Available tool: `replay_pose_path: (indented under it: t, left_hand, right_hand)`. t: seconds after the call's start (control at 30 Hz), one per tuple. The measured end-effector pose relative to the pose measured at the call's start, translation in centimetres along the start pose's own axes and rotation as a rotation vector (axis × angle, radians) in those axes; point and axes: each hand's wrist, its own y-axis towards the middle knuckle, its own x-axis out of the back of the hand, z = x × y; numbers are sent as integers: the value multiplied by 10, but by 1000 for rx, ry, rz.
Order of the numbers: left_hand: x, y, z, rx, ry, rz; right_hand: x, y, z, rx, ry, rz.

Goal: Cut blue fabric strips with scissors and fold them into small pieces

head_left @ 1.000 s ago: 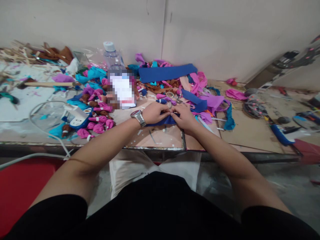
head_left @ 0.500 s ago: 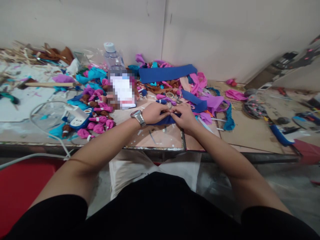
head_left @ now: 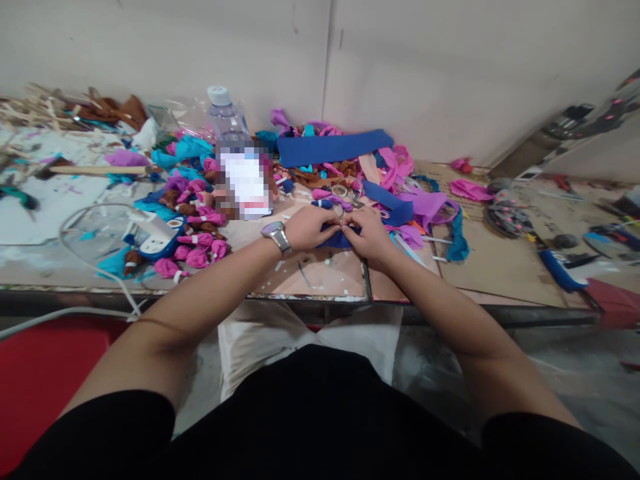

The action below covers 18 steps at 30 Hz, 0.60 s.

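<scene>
My left hand and my right hand meet over the table, fingertips pinched together. Between them they grip a dark blue cloth strip, which bunches up below the fingers. The fingers hide its upper part. Just beyond the hands lie a roll of tape and a small blue knotted cloth bundle. A flat blue cloth strip lies by my right hand, beside purple cloth. A longer blue strip rests across the pile behind.
Left of my hands are a phone, a water bottle, pink knotted bundles and a blue-and-white power strip with a cable. A hammer lies farther left. Cardboard and tools are at the right, the wall behind.
The blue strip has gathered inward: its left end, earlier stretched out under my left hand, now bunches closer to the fingertips. Both hands stay in nearly the same place.
</scene>
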Motion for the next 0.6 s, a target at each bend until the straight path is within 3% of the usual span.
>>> replay_pose_path:
  t: [0.6]
  left_hand:
    - [3,0,-3,-28,52,21]
  right_hand:
    - [2,2,4,6,-1,19]
